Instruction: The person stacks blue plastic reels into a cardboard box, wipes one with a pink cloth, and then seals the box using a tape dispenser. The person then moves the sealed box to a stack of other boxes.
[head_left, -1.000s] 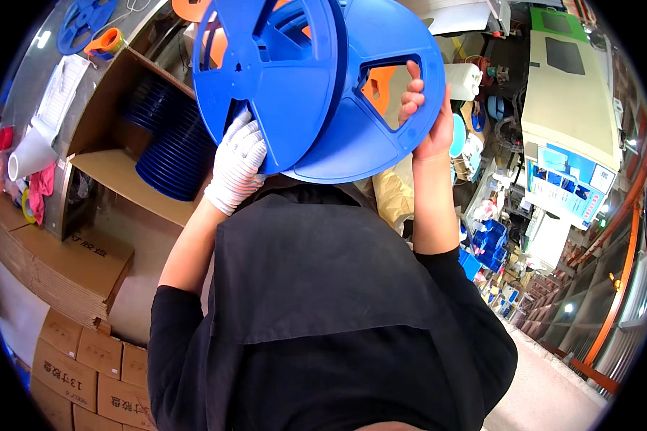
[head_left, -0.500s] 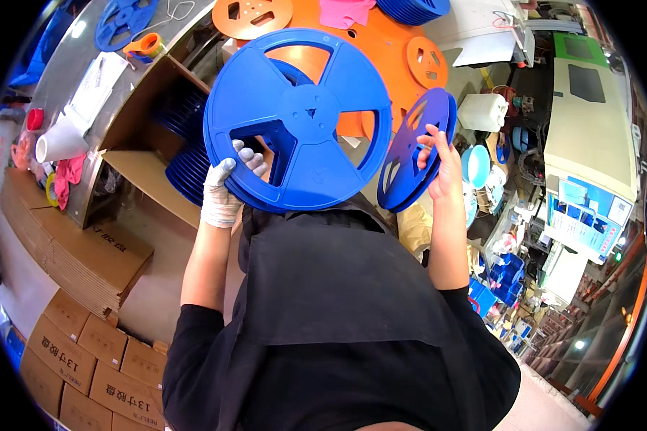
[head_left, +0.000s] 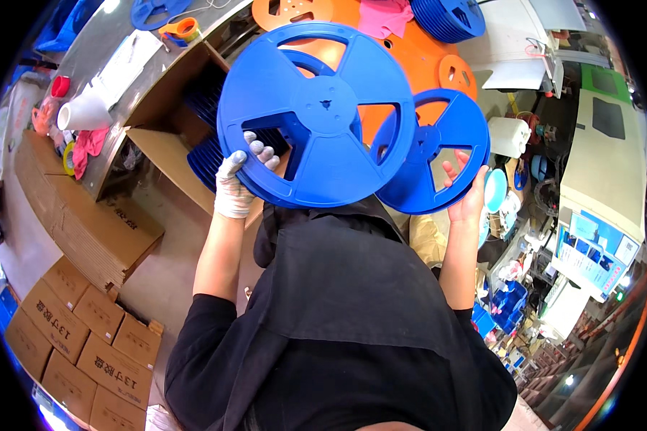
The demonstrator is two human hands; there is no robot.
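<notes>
A large blue plastic reel (head_left: 326, 105) with wide cut-out windows is raised in front of me, its face toward me. My left hand (head_left: 236, 188), in a white glove, grips it at the lower left, with fingertips showing through a window. Behind its right edge, partly covered by it, is a second blue reel (head_left: 438, 144). My right hand (head_left: 469, 201), bare, holds that reel by its lower right rim, with fingers showing through a window. More blue plastic shows behind the left reel's windows; I cannot tell how many layers are there.
Beyond the reels is an orange round surface (head_left: 418, 63) bearing orange discs (head_left: 456, 75), a pink cloth (head_left: 385, 16) and a blue reel stack (head_left: 449, 18). At left, blue reels fill an open carton (head_left: 162, 161) beside a grey table (head_left: 133, 90). Cartons (head_left: 68, 320) are stacked lower left.
The right-hand reel has turned from a steep slant to face me more fully, and now sits partly behind the left one. The left hand keeps its grip. The whole view has shifted slightly.
</notes>
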